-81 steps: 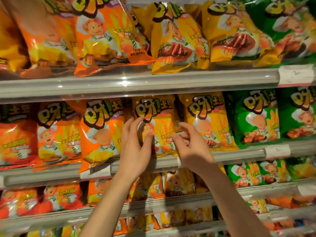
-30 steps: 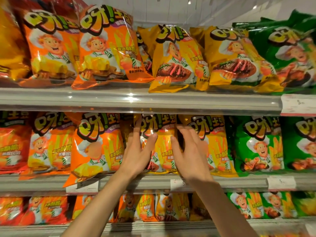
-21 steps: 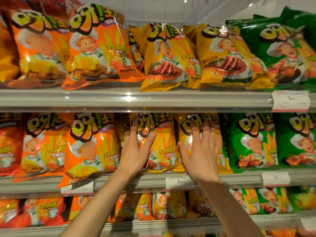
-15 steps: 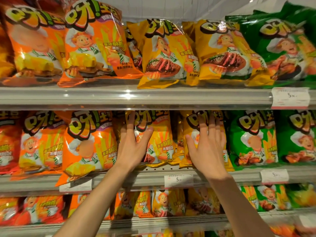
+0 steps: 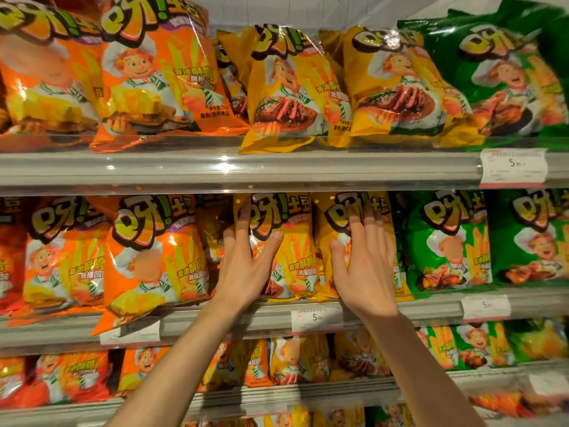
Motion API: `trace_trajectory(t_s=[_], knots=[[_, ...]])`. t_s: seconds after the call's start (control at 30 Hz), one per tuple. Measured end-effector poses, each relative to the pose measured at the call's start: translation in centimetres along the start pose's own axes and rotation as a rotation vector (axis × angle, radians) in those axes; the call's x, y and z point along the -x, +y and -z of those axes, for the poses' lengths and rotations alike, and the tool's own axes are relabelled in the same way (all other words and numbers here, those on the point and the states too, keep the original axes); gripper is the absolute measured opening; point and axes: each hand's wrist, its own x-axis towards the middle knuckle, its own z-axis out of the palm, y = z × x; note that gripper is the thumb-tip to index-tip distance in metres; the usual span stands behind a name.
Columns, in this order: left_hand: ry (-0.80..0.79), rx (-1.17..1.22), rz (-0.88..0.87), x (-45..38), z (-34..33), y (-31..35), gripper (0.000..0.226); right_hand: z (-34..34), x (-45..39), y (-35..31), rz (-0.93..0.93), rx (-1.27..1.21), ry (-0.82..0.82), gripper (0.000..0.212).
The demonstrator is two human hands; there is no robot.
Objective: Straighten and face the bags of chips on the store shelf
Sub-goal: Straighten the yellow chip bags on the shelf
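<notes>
Two yellow chip bags stand side by side on the middle shelf (image 5: 415,309). My left hand (image 5: 246,266) lies flat with straight fingers on the left part of the left yellow bag (image 5: 292,241), its fingertips near the bag's top corner. My right hand (image 5: 363,266) presses flat, fingers straight and spread, against the front of the right yellow bag (image 5: 326,223). Both bags face forward and stand upright. An orange bag (image 5: 154,257) to the left leans, its lower corner hanging over the shelf edge.
Green bags (image 5: 449,241) fill the middle shelf to the right, orange bags (image 5: 55,257) to the left. The upper shelf (image 5: 246,167) holds larger orange, yellow and green bags. Price tags (image 5: 317,317) clip to the shelf rails. Lower shelves hold smaller bags (image 5: 292,359).
My right hand moved from the left yellow bag onto the right one and flattened out. My left hand stayed on the left yellow bag. The view tilted up slightly.
</notes>
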Motion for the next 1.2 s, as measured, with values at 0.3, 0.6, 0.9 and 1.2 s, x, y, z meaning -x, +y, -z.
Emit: trace_trajectory(t_s=[0.3, 0.6, 0.9, 1.2], knots=[[-0.04, 0.028, 0.014, 0.2, -0.1, 0.2, 0.078, 0.0, 0.6, -0.3, -0.014, 0.053, 0.014, 0.057], [-0.077, 0.141, 0.11, 0.5, 0.6, 0.2, 0.082, 1.5, 1.8, -6.5, -0.079, -0.471, -0.25, 0.068], [-0.071, 0.05, 0.092, 0.2, 0.4, -0.2, 0.071, -1.3, 0.6, -8.3, -0.239, -0.51, -0.326, 0.076], [-0.06, 0.074, 0.028, 1.4, 2.5, -0.4, 0.073, 1.0, 0.8, -6.6, -0.237, -0.63, -0.38, 0.073]])
